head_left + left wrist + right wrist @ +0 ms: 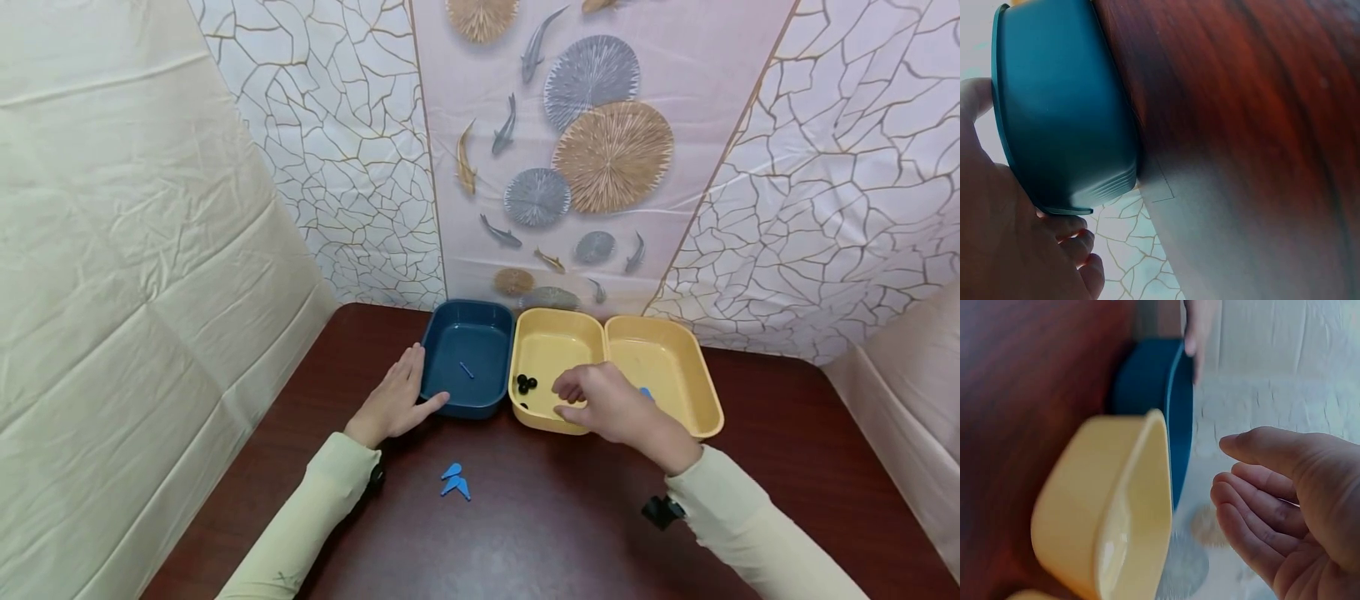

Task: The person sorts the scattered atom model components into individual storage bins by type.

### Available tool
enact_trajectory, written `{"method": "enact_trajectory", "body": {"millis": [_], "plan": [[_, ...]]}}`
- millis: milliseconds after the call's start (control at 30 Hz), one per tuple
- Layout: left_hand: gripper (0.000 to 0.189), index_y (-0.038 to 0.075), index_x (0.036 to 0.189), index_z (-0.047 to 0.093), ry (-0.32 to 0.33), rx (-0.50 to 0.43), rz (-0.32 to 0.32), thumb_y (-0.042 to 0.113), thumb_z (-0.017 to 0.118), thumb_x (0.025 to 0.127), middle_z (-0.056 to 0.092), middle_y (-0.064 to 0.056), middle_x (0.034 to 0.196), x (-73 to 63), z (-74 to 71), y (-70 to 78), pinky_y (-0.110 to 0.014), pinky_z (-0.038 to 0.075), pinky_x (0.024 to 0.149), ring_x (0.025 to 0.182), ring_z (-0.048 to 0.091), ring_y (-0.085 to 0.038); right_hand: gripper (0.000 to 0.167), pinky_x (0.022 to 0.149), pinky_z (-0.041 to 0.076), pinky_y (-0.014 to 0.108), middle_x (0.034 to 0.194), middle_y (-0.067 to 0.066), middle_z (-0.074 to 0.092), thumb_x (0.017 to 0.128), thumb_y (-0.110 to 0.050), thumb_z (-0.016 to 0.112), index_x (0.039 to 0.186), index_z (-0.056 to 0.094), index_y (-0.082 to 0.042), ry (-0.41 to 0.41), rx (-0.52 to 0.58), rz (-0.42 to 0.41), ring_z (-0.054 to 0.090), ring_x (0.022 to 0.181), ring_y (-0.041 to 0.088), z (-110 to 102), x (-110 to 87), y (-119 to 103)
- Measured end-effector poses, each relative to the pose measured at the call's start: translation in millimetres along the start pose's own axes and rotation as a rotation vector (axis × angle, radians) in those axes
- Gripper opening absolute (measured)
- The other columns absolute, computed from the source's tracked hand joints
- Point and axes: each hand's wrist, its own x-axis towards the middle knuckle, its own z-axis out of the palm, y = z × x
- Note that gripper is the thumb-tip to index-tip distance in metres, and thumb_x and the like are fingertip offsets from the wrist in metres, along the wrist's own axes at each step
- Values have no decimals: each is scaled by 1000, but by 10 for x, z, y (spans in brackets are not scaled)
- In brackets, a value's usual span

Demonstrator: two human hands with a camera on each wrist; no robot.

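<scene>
My left hand lies against the near left side of a dark blue bin, its thumb over the front rim and the other fingers along the outside. In the left wrist view the bin's outer wall fills the space beside that hand. A thin blue stick lies inside this bin. Above the middle yellow bin hovers my right hand, fingers loosely bent with nothing between them, as the right wrist view also shows. Small black balls sit in that bin's left part.
A second yellow bin adjoins on the right; a blue piece inside is partly hidden by my right hand. Small blue teardrop-shaped pieces lie on the dark wooden table. A patterned curtain hangs behind the bins.
</scene>
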Motion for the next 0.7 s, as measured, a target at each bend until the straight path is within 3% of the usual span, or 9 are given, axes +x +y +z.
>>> {"method": "enact_trajectory", "body": {"millis": [300, 700], "plan": [[104, 2, 169, -2, -13, 9, -5, 68, 45, 104, -1, -16, 179, -10, -10, 15, -55, 13, 135, 167, 4, -36, 16, 72, 64, 29, 92, 10, 80, 87, -8, 85, 101, 79, -3, -66, 82, -106, 76, 80, 15, 383, 43, -260], [104, 1, 169, -1, -12, 11, -11, 67, 45, 104, -1, -17, 179, -18, -29, 33, -56, 14, 135, 167, 4, -37, 19, 74, 59, 17, 99, 10, 80, 92, -14, 83, 107, 79, -4, -227, 133, -115, 75, 84, 15, 740, 75, -524]]}}
